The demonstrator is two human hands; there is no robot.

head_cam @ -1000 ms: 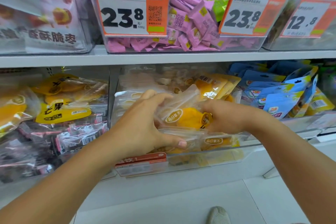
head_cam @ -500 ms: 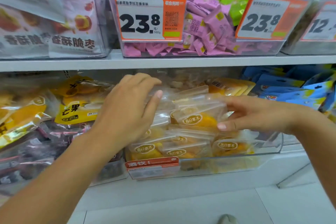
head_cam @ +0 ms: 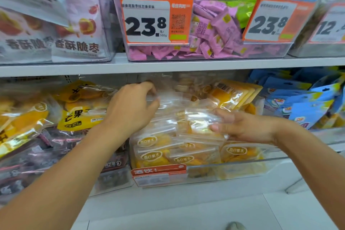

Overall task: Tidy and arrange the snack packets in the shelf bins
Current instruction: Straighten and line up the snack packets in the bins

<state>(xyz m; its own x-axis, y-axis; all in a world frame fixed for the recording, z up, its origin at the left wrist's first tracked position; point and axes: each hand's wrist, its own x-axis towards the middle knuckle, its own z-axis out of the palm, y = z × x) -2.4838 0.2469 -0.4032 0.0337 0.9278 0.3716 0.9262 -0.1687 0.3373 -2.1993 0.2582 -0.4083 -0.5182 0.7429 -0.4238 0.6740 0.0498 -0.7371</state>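
The clear mango packets (head_cam: 196, 134) are stacked fairly flat in the middle bin (head_cam: 242, 172); the top ones look unaligned, so the tidying is judged part done; the left hand (head_cam: 130, 110) is curled on rear packets, and the top packet is pinched by the right hand (head_cam: 240, 127); neighbouring bins are untouched.

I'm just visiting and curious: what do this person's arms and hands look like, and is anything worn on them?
Both arms are bare along all that shows, with no sleeves in view. The left hand and the right hand wear no gloves, and no watch, bracelet or ring can be seen. The right hand's thumbnail looks short and unpainted. No markings show on either arm.
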